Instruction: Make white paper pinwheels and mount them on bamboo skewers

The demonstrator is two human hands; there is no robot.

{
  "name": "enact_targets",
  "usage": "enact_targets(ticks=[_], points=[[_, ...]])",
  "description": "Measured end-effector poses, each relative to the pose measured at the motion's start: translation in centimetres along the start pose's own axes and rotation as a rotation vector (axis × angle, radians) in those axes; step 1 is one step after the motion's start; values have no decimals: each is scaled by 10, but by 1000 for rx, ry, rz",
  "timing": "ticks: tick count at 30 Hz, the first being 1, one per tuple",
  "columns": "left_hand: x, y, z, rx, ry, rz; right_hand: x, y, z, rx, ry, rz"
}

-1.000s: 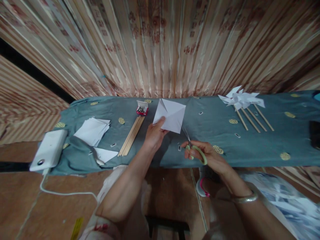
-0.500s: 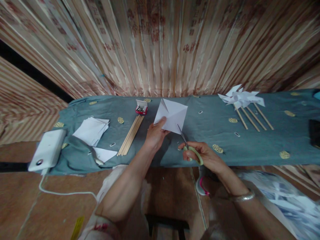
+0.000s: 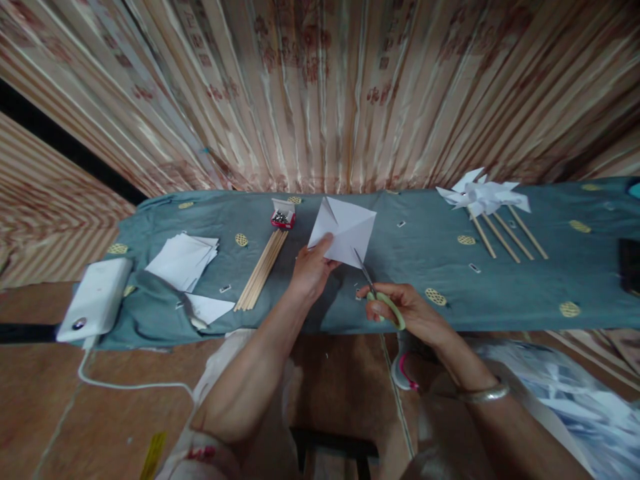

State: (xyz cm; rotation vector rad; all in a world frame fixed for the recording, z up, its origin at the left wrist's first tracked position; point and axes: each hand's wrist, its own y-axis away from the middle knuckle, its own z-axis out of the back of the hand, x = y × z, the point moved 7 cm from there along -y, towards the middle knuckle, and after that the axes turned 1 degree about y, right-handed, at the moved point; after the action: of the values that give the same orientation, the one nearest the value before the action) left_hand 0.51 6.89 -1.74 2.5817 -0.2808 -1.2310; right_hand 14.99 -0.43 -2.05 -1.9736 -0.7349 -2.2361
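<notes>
L hand pinches paper square by near edge over surface, prob. to steady it & leave near-R corner free for scissors, handles gripped in R hand.

This looks like a room in a home, set up for handicraft, though a small workshop cannot be ruled out. A pleated, flower-patterned curtain hangs right behind a long, narrow surface draped in green cloth printed with pineapples. The brown floor shows pale tile joints. Paper pinwheels and loose sticks suggest handwork; a plastic bag sits low at the right.
</notes>
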Motion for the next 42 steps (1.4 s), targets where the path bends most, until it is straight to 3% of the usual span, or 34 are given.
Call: enact_targets(ticks=[42], points=[[1, 1, -1, 11, 8, -1, -6, -3, 1, -80, -90, -69]])
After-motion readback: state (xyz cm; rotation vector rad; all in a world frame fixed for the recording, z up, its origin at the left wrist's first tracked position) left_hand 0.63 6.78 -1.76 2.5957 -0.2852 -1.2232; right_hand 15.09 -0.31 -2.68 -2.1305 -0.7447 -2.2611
